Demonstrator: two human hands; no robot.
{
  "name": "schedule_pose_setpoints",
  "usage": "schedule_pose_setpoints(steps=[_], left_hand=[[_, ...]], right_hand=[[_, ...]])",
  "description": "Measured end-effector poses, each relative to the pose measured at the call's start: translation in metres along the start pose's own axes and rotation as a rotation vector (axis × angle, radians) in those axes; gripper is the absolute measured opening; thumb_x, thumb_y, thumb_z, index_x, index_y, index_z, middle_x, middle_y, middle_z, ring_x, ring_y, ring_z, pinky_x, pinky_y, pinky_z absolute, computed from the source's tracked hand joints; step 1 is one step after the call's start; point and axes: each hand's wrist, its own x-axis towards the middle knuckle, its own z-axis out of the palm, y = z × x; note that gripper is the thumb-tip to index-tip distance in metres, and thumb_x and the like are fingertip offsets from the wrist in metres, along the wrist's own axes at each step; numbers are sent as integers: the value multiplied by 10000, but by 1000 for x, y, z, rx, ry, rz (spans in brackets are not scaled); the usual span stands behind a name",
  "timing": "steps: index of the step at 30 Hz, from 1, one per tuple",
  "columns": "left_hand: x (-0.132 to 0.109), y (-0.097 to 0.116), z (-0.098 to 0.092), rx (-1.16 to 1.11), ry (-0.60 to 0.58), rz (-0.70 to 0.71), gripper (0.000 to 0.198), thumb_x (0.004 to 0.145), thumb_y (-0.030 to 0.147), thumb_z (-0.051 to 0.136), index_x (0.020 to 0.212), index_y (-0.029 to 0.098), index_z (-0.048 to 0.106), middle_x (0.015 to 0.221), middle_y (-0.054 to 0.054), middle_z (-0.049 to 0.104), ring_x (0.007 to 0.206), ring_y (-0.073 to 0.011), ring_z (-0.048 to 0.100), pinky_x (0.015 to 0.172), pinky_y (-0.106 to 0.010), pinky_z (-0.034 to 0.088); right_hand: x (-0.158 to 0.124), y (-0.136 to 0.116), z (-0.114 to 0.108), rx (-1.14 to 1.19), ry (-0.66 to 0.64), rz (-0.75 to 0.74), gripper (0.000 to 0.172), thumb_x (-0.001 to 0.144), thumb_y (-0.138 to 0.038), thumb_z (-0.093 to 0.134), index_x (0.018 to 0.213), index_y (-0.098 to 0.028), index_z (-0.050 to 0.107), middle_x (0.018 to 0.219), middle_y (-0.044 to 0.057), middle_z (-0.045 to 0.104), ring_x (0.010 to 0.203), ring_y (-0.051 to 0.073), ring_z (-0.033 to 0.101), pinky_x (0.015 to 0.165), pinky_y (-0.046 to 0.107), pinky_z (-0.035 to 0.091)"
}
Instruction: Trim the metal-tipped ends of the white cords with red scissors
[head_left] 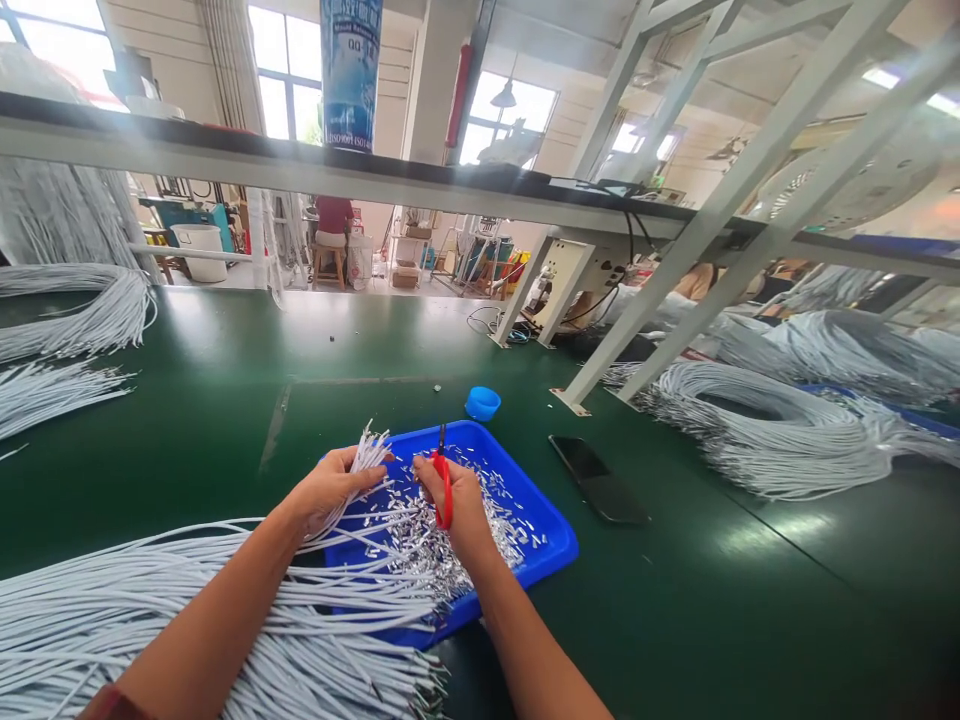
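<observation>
My left hand (330, 487) is closed around a small bunch of white cable ends (370, 448) that stick up above its fingers. My right hand (457, 500) grips red-handled scissors (444, 485), blades pointing up and away beside the bunch. Both hands hover over a blue plastic tray (551, 540) filled with short silvery-white offcuts (435, 545). A broad sheaf of white cables (225, 620) lies across the green table under my left forearm, its ends reaching over the tray.
A small blue cap (482, 403) sits behind the tray, a dark phone (598, 479) to its right. Coiled cable bundles lie at right (757, 430) and far left (67, 315). White frame legs (675, 290) stand on the green table (225, 400).
</observation>
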Motion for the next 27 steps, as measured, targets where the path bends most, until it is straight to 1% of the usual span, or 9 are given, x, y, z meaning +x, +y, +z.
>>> schedule_pose_setpoints(steps=[3,5,7,8,11,15,18,21,27], left_hand=[[0,1,-1,-22,56,38,364,541,312,808,814,114,675,624,-10,634,515,-96,541,519,-210,433],[0,1,-1,-36,80,46,371,515,290,824,801,107,675,622,-17,640,516,-111,559,521,-227,453],[0,3,0,-55,107,17,406,479,261,842,817,108,677,626,-26,655,523,-132,582,541,-257,481],[0,4,1,-61,129,3,417,459,242,849,815,109,678,608,-20,653,510,-129,579,537,-256,483],[-1,5,4,-64,179,-3,390,431,202,858,764,106,680,531,13,616,442,-79,525,475,-197,438],[0,5,6,-78,134,52,288,510,225,828,715,96,671,520,25,577,432,-41,471,446,-155,376],[1,3,5,-50,110,66,266,548,235,809,732,100,671,529,27,565,454,-40,462,462,-152,363],[1,3,3,13,96,110,251,586,267,785,744,108,673,551,27,562,479,-46,448,481,-162,353],[-1,2,4,260,169,260,261,610,335,753,751,130,674,574,33,560,514,-77,448,502,-196,337]], right_hand=[[-1,2,-8,-215,-91,-72,311,752,-474,580,743,-164,609,638,-11,535,590,122,473,535,223,357],[-3,-1,-13,-353,-127,-125,292,760,-469,571,770,-178,602,721,1,573,673,142,513,586,230,377],[-4,-4,-15,-473,-157,-143,300,775,-473,546,731,-181,594,734,10,589,686,148,524,595,234,375],[-4,-6,-15,-525,-169,-145,309,781,-475,533,705,-181,590,722,13,591,674,148,523,586,235,368],[-5,-10,-15,-649,-171,-168,327,786,-471,518,635,-185,565,679,11,584,630,142,503,551,231,334],[-6,-11,-13,-704,-191,-188,345,775,-435,534,538,-189,485,581,-20,514,548,116,443,500,224,265],[-6,-9,-13,-705,-223,-162,391,765,-423,536,486,-182,404,511,-42,427,500,98,380,481,229,204],[-6,-6,-13,-689,-254,-162,418,761,-403,528,476,-176,323,489,-52,359,484,88,333,481,237,166],[-7,-4,-13,-664,-252,-136,435,751,-391,512,461,-177,268,472,-51,277,469,85,278,466,241,134]])
